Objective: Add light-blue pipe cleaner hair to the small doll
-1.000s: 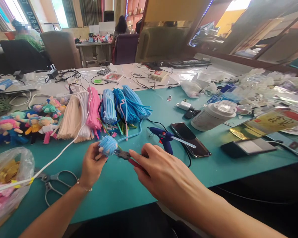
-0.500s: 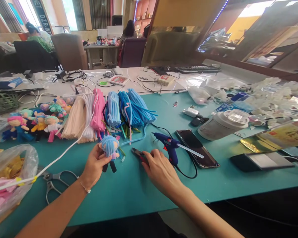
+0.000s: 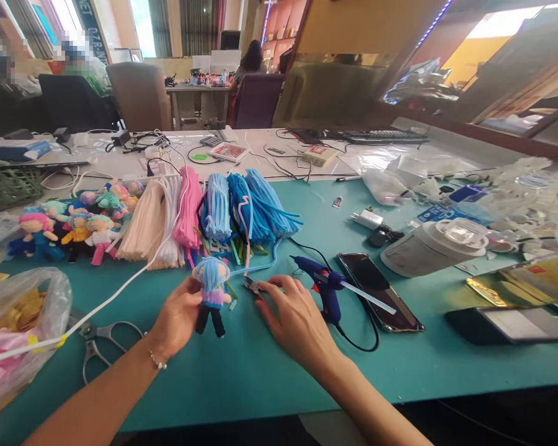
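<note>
My left hand (image 3: 179, 316) is closed on a small doll (image 3: 212, 291) with light blue hair, a lilac top and black legs. The doll stands upright, facing me, just above the table. My right hand (image 3: 292, 310) lies low over the table, its thumb and fingers around a small pair of cutting pliers (image 3: 252, 285). Only the jaws and joint of the pliers show; the handles are hidden under my hand. To the right of that hand rests a dark blue glue gun (image 3: 323, 285) with a clear glue stick in its back.
Pipe-cleaner bundles (image 3: 218, 207) and finished dolls (image 3: 79, 226) line the back left. Scissors (image 3: 100, 337) and a plastic bag (image 3: 58, 297) lie left. A phone (image 3: 376, 291), a lidded cup (image 3: 432, 248) and a charger (image 3: 368, 218) are at right. A white cable (image 3: 116, 291) crosses the left side.
The doll has swung from tilted to upright, with its front and legs now showing. My right hand has shifted slightly left with the pliers, covering more of their handles. The view has turned slightly left.
</note>
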Available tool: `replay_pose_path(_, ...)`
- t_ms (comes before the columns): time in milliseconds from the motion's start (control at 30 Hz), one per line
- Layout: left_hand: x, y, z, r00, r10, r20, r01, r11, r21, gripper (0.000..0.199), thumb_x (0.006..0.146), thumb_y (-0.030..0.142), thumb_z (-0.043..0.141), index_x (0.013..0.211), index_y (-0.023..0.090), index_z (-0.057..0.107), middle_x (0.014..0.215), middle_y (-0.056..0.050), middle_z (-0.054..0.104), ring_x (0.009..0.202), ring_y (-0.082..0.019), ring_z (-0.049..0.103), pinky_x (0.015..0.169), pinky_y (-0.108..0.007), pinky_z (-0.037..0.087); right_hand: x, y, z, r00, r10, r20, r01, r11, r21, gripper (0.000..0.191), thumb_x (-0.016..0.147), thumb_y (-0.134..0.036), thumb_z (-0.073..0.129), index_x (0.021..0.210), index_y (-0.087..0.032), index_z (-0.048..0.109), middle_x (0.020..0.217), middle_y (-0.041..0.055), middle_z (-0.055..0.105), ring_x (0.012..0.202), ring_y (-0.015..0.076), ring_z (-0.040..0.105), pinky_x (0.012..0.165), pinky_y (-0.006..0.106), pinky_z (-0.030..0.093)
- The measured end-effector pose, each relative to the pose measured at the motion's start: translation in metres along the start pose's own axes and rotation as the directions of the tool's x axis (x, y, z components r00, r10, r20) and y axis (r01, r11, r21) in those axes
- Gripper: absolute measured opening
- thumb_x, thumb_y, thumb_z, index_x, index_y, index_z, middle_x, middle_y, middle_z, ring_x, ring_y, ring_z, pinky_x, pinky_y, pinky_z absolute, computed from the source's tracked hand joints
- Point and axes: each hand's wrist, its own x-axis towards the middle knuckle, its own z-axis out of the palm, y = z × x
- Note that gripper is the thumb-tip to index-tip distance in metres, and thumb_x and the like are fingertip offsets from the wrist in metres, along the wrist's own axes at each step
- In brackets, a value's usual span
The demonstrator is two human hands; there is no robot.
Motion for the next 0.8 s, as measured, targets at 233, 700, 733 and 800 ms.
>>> replay_pose_path(233,0.003,-0.004,0.0,0.999,-0.002,-0.045,0.001,0.999,-0.039,0.036,0.068,0.041,0.086,0.088,0.016,0.07,0.07,0.001,0.067,0.065,-0.019,0.067,0.09,-0.046,0.056,0.046,-0.03,-0.004,0.926,-0.156,-0.344,0.314,0.825,0.47,0.023,0.098,-0.01,0.046,0.107,-0.021,0.064,0.1,0.0096,0.066,0.091,0.0207,0.065,0.077,0.036,0.056)
replay_pose_path(700,0.005,0.008,-0.015,0.997,-0.038,-0.069,0.024,0.982,-0.188,0.041,0.06,0.043,0.092,0.086,0.015,0.076,0.047,0.008,0.05,0.054,-0.011,0.054,0.098,-0.052,0.056,0.05,-0.011,0.019,0.866,0.313,-0.39,0.131,0.61,0.781,0.016,0.098,-0.02,0.051,0.096,-0.023,0.067,0.083,0.0016,0.069,0.077,0.0171,0.067,0.07,0.03,0.055)
replay_pose_path(733,0.005,0.009,-0.017,0.997,-0.032,-0.07,0.019,0.983,-0.184,0.04,0.06,0.043,0.092,0.084,0.015,0.076,0.047,0.008,0.051,0.052,-0.011,0.053,0.098,-0.053,0.056,0.05,-0.009,0.019,0.858,0.345,-0.381,0.112,0.599,0.793,0.015,0.098,-0.022,0.052,0.097,-0.023,0.066,0.083,0.0016,0.069,0.078,0.0173,0.068,0.071,0.03,0.055)
replay_pose_path(800,0.005,0.013,-0.019,0.997,-0.019,-0.073,0.005,0.982,-0.186,0.039,0.059,0.042,0.092,0.081,0.014,0.076,0.046,0.007,0.053,0.048,-0.009,0.049,0.098,-0.053,0.056,0.048,-0.006,0.017,0.844,0.39,-0.367,0.081,0.584,0.808,0.013,0.098,-0.025,0.052,0.099,-0.024,0.066,0.085,0.002,0.071,0.081,0.018,0.069,0.072,0.031,0.056)
